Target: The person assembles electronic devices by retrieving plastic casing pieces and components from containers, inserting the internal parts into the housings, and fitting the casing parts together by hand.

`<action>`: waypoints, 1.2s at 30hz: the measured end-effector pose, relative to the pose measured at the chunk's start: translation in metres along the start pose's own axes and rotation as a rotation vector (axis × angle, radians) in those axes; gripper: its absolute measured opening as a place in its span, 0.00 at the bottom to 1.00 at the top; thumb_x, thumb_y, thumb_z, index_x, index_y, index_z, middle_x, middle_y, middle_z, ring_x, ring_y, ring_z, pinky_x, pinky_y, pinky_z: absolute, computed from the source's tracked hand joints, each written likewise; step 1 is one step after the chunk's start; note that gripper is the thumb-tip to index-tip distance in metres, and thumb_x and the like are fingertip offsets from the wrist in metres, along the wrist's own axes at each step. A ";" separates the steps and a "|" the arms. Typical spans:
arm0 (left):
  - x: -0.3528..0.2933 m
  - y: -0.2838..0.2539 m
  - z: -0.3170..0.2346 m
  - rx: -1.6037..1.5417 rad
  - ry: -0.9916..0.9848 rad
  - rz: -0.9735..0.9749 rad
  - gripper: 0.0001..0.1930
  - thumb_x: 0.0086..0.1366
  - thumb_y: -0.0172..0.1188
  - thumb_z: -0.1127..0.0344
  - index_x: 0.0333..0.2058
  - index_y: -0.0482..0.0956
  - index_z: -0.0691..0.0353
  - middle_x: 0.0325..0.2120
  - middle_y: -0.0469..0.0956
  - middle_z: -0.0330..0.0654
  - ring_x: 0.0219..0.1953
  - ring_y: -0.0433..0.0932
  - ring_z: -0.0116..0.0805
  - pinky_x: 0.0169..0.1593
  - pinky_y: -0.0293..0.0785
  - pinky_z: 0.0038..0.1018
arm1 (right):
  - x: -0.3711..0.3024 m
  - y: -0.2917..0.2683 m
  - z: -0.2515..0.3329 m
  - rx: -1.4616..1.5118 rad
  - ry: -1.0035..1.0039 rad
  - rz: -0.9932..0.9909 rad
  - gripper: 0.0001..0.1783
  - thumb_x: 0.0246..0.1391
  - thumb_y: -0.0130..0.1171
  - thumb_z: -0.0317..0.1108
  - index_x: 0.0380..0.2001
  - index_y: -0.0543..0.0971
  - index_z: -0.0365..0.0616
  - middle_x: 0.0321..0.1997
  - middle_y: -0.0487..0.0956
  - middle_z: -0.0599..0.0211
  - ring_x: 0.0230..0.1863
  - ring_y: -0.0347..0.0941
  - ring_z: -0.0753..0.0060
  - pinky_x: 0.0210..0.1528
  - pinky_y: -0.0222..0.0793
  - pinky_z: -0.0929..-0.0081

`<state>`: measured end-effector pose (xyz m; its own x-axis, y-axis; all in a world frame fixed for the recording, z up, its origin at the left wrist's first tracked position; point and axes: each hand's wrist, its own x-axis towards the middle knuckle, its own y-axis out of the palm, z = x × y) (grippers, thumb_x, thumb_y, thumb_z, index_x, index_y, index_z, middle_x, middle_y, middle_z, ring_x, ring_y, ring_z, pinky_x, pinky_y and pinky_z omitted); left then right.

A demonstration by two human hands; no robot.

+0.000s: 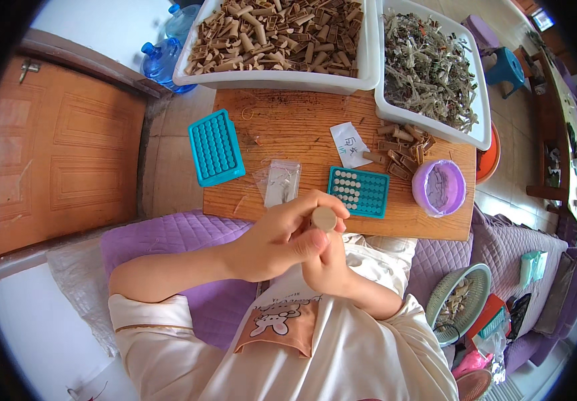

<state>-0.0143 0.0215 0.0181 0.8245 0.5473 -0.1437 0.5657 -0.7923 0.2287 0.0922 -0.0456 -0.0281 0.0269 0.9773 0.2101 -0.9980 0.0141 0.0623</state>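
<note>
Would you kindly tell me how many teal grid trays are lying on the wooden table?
2. One teal tray lies near the table's left edge, its holes seemingly unfilled; the other tray sits near the front edge, partly filled, just beyond the hands. None seem hidden.

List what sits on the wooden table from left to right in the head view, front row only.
Empty teal tray → clear plastic bag → teal tray partly filled with round pieces → purple cup. Both hands hold a small tan cylinder in front of the table edge.
</note>
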 end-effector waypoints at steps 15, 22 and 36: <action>0.003 -0.008 0.005 -0.329 -0.104 -0.224 0.20 0.58 0.48 0.56 0.45 0.61 0.60 0.40 0.65 0.40 0.47 0.63 0.33 0.51 0.59 0.33 | 0.012 -0.074 0.006 -0.037 0.224 0.115 0.11 0.47 0.50 0.27 0.37 0.71 0.37 0.31 0.72 0.64 0.32 0.70 0.76 0.31 0.65 0.81; 0.005 -0.007 0.005 -0.262 -0.124 -0.084 0.21 0.57 0.50 0.53 0.43 0.62 0.60 0.39 0.65 0.41 0.46 0.65 0.33 0.50 0.61 0.33 | 0.013 -0.198 -0.023 -0.399 0.285 -0.539 0.07 0.49 0.47 0.27 0.31 0.73 0.37 0.24 0.73 0.70 0.28 0.69 0.80 0.28 0.63 0.83; 0.007 -0.006 0.008 -0.489 -0.352 -0.161 0.19 0.57 0.51 0.56 0.43 0.62 0.58 0.38 0.66 0.39 0.41 0.70 0.32 0.42 0.70 0.30 | 0.011 -0.229 -0.070 -1.532 0.565 -0.320 0.09 0.40 0.46 0.25 0.29 0.71 0.39 0.29 0.74 0.50 0.33 0.71 0.50 0.33 0.66 0.61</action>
<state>-0.0117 0.0278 0.0085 0.7305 0.4624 -0.5025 0.6815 -0.4466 0.5798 0.3168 -0.0232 -0.1083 0.5461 0.8377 0.0010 -0.0942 0.0625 -0.9936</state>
